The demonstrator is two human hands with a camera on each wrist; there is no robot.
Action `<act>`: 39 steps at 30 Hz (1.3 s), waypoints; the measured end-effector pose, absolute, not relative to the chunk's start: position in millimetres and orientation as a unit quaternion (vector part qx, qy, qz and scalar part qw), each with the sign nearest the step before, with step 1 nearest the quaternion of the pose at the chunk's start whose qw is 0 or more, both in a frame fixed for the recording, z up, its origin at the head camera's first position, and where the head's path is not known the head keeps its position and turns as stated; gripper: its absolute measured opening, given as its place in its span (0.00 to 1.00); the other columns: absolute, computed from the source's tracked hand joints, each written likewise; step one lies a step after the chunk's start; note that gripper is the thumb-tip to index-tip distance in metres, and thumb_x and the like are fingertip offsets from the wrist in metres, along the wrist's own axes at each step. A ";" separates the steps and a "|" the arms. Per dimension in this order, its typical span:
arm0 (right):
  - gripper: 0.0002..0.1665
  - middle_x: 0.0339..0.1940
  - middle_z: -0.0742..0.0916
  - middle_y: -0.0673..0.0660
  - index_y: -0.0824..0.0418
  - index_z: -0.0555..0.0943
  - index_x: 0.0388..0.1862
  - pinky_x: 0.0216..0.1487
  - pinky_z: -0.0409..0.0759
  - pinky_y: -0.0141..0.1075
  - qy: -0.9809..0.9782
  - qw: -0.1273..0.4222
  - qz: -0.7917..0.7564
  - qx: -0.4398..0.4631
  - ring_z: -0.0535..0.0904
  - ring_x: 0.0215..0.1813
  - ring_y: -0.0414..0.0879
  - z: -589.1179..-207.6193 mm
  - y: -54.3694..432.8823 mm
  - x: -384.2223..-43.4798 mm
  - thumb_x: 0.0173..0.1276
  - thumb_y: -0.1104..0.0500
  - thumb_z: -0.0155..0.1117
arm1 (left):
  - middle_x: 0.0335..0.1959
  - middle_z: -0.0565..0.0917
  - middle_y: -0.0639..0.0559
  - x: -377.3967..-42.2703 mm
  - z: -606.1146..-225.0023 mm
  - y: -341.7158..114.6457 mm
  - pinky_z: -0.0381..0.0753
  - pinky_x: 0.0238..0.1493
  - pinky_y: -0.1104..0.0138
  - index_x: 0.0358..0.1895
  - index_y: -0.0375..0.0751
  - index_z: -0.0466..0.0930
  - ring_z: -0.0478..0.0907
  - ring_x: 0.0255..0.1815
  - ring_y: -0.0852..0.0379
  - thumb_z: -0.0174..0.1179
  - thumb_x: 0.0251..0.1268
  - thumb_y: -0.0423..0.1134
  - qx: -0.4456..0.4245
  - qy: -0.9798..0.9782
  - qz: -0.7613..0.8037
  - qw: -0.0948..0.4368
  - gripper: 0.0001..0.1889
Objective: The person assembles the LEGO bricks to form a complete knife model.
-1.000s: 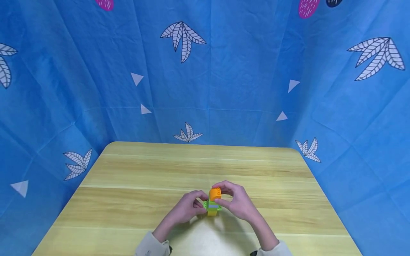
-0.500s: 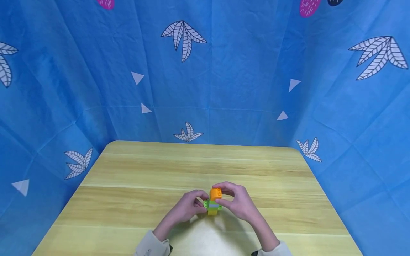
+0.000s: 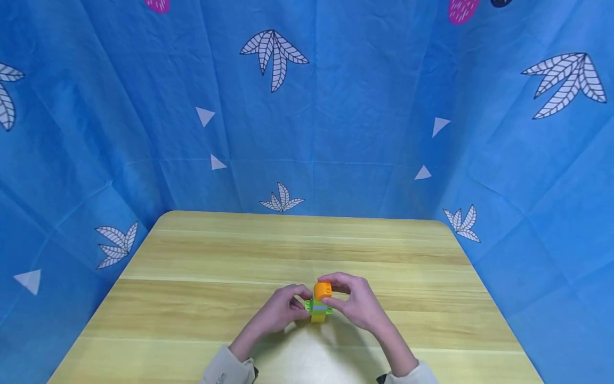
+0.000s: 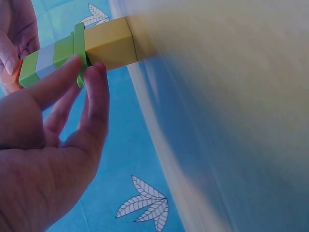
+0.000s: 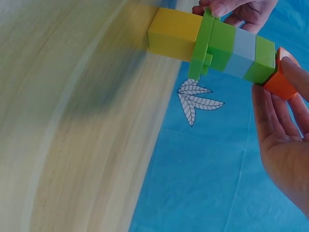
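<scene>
A small tower of toy building bricks stands upright on the table. From the bottom come a yellow brick (image 5: 173,35), a wider flat green plate (image 5: 201,46), a green brick (image 5: 221,46), a pale grey-blue brick (image 5: 239,54) and another green brick (image 5: 263,58). On top is an orange brick (image 3: 322,290) with a rounded side; whether it is pressed fully down, I cannot tell. My right hand (image 3: 357,304) pinches this orange brick between thumb and fingers. Lower down, my left hand (image 3: 284,310) pinches the jutting left end of the green plate.
The wood-grain table (image 3: 216,256) has rounded far corners. Blue cloth (image 3: 364,106) with white leaf prints hangs behind it and along both sides. Light-coloured sleeve cuffs (image 3: 229,367) show at the near edge.
</scene>
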State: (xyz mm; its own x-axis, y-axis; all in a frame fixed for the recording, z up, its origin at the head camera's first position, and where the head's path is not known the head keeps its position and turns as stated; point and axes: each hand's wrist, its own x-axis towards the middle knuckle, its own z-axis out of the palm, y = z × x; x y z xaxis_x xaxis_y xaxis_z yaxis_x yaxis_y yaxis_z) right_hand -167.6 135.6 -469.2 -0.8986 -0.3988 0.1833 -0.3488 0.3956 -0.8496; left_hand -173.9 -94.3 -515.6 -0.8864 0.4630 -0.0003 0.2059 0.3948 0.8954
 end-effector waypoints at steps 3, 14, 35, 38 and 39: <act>0.21 0.53 0.90 0.54 0.56 0.86 0.56 0.60 0.87 0.39 0.836 0.029 -0.501 -0.223 0.88 0.56 0.55 -468.1 135.0 -167.6 0.64 0.65 0.75 | 0.50 0.84 0.46 -173.7 -515.5 -94.6 0.85 0.44 0.73 0.49 0.42 0.84 0.83 0.42 0.57 0.72 0.60 0.28 0.203 0.825 0.512 0.126 0.15; 0.21 0.53 0.90 0.57 0.57 0.85 0.57 0.57 0.88 0.38 0.839 0.048 -0.496 -0.220 0.87 0.57 0.58 -461.7 134.0 -167.7 0.65 0.66 0.74 | 0.51 0.84 0.43 -171.7 -512.3 -94.1 0.86 0.44 0.70 0.49 0.40 0.84 0.84 0.43 0.54 0.72 0.59 0.26 0.202 0.819 0.522 0.126 0.15; 0.22 0.55 0.90 0.56 0.59 0.85 0.58 0.59 0.87 0.43 0.861 0.035 -0.447 -0.240 0.88 0.57 0.54 -457.0 132.2 -167.9 0.65 0.64 0.75 | 0.50 0.84 0.44 -173.8 -514.4 -93.9 0.88 0.44 0.67 0.48 0.41 0.84 0.84 0.43 0.54 0.72 0.58 0.25 0.197 0.823 0.516 0.132 0.15; 0.22 0.55 0.90 0.56 0.58 0.85 0.58 0.59 0.87 0.46 0.858 0.034 -0.456 -0.235 0.88 0.57 0.55 -457.9 131.7 -167.0 0.64 0.65 0.75 | 0.50 0.84 0.45 -173.6 -513.9 -94.0 0.87 0.44 0.68 0.48 0.41 0.85 0.83 0.43 0.55 0.72 0.59 0.26 0.195 0.823 0.516 0.133 0.15; 0.22 0.54 0.90 0.56 0.58 0.85 0.58 0.59 0.87 0.47 0.856 0.034 -0.460 -0.233 0.88 0.57 0.55 -458.3 131.6 -166.6 0.64 0.65 0.75 | 0.50 0.84 0.45 -173.5 -513.9 -93.9 0.87 0.44 0.69 0.48 0.42 0.85 0.83 0.43 0.56 0.72 0.59 0.26 0.194 0.824 0.516 0.134 0.15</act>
State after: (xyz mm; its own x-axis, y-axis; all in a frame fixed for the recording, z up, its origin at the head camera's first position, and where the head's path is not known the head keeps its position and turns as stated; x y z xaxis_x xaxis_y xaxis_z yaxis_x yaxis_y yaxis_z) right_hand -166.6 131.6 -458.3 -0.8887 -0.4307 0.1572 -0.3691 0.4686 -0.8026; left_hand -173.5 -93.9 -513.9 -0.8892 0.4570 -0.0207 0.1810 0.3931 0.9015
